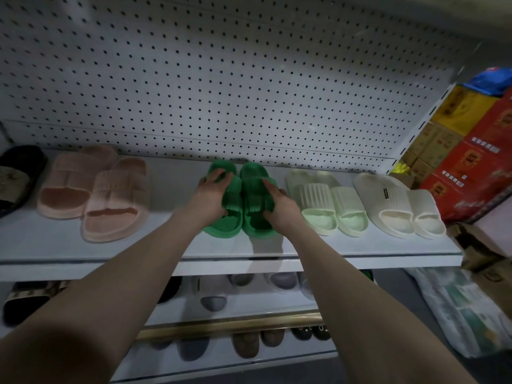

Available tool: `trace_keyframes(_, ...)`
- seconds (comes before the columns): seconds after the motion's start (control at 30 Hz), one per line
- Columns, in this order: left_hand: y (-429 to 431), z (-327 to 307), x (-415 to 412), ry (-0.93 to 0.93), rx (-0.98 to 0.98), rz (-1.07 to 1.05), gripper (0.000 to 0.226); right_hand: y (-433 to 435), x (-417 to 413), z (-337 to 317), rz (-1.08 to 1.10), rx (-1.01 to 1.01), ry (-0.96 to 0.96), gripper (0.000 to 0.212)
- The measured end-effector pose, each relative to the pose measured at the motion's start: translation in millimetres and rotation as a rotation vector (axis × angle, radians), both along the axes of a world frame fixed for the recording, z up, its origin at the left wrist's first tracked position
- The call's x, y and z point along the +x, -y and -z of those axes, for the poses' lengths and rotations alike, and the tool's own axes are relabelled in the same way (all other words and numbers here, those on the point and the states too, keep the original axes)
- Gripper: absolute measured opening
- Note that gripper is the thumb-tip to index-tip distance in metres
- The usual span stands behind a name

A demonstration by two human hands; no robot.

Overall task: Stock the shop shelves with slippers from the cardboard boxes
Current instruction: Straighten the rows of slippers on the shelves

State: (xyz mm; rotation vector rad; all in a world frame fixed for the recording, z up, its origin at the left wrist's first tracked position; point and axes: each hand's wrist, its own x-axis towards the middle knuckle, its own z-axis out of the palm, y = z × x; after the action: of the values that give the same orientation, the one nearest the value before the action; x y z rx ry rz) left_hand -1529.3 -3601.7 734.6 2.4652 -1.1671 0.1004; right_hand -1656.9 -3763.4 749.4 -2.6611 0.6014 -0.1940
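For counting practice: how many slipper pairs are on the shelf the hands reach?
5. Black pair, cut off at the left edge, where more may hide; pink pair; green pair, being held; pale green pair; cream pair, rightmost.

**Matt foam and painted metal**

The green slippers (252, 195) are seen as matt, soft-looking foam with ribbed straps. The pink slippers (110, 200), pale green slippers (318, 198) and cream slippers (393, 199) are finished in the same matt moulded way. The shelf (55, 239) and perforated back panel (221, 79) are shown as smooth white painted metal. A glossy brass-coloured strip (230, 324) is seen on a lower shelf edge.
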Motion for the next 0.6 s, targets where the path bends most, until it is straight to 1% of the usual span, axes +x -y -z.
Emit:
trace_keyframes(0.23, 6, 2, 4, -0.088, 0.062, -0.075, 0.105, 10, 8, 1, -0.014, 0.027, -0.023, 0.081)
trace_keyframes(0.3, 5, 2, 5, -0.101, 0.041, -0.078, 0.105, 11, 9, 2, -0.019, 0.035, -0.028, 0.081)
trace_keyframes(0.37, 3, 2, 3, -0.100, 0.009, -0.077, 0.101, 12, 10, 3, -0.035, 0.040, -0.034, 0.081)
trace_keyframes(0.47, 2, 3, 1, -0.073, -0.025, -0.059, 0.099, 10, 8, 6, -0.049, 0.078, -0.030, 0.082)
trace_keyframes(0.6, -2, 7, -4, -0.070, -0.072, -0.060, 0.094, 3, 2, 13, -0.012, 0.094, 0.033, 0.083)
